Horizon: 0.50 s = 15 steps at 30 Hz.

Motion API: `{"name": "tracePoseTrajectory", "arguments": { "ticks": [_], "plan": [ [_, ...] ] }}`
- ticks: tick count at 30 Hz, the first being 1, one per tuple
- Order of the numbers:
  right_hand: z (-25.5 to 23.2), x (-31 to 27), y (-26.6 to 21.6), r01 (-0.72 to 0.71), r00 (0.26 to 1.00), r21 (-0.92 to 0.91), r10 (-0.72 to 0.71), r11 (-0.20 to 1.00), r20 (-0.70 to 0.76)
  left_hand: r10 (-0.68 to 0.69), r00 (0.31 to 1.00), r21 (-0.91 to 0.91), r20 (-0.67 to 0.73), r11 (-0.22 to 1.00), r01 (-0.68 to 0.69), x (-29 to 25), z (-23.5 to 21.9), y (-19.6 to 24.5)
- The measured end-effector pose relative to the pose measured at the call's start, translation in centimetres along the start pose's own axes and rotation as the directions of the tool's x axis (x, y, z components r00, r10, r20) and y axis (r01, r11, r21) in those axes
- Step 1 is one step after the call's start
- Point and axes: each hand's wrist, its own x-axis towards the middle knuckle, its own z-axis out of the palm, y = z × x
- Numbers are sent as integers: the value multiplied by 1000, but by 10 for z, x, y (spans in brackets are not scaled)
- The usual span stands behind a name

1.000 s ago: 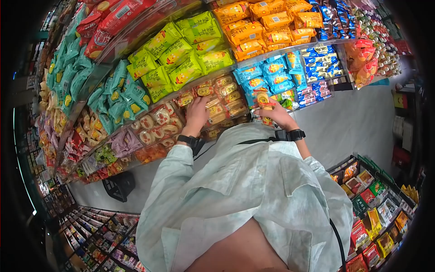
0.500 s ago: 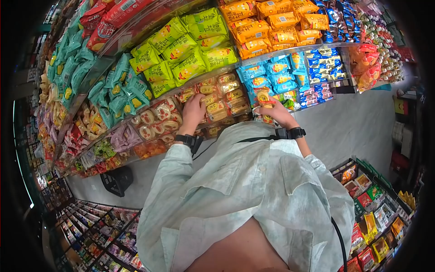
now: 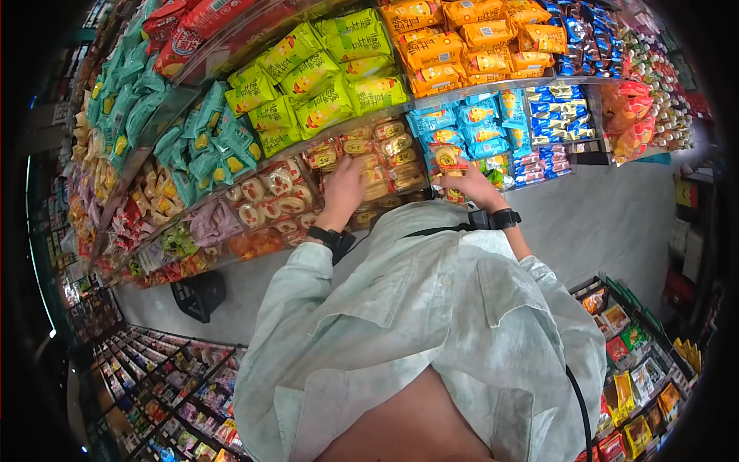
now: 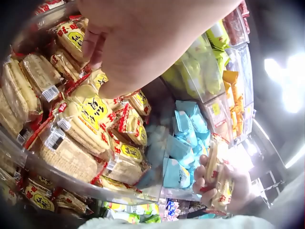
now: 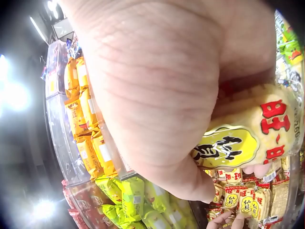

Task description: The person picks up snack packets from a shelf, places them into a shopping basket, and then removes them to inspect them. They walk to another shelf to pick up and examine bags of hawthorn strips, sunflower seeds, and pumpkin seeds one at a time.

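My left hand reaches into a clear bin of wrapped rice crackers, its fingers down among the packets. Red print and yellow labels mark their clear wrappers. In the left wrist view that hand covers part of the packets under it, while its fingertips show at the packets in the right wrist view. To the right, my right hand grips rice cracker packets between thumb and fingers, in front of the bin of light blue packets.
Bins of green packets and orange packets rise behind. Teal packets and round wrapped snacks lie to the left. A black basket stands on the grey floor at left; another snack rack is at lower right.
The left hand shifts left over the crackers, then back right, staying low among the packets. The right hand keeps its packets in nearly the same place. The head view has drifted slightly.
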Motion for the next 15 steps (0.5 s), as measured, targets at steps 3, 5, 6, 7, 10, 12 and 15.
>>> {"name": "tracePoseTrajectory", "arguments": {
  "ticks": [3,5,6,7,10,12,15],
  "plan": [
    [-1,0,-1,1,1000,0,-1,1000,1,98,982,-67,163,994,-88,-16,9,-5],
    [-2,-1,0,-2,1000,5,2,1000,3,89,984,-49,154,995,-82,-25,15,-5],
    [-2,-1,0,-7,1000,10,7,1000,5,92,983,-29,157,996,-89,-27,18,-7],
    [-2,-1,0,-13,1000,14,12,1000,7,94,983,-11,159,996,-93,-30,21,-8],
    [-2,0,1,-13,1000,-3,13,1000,11,39,983,109,178,992,-59,-37,34,-7],
    [-1,0,0,-17,1000,-4,17,1000,10,37,992,134,124,990,-54,-39,39,-4],
    [-3,1,5,-10,1000,4,10,1000,6,30,996,141,84,989,-42,-42,40,3]
  ]
}}
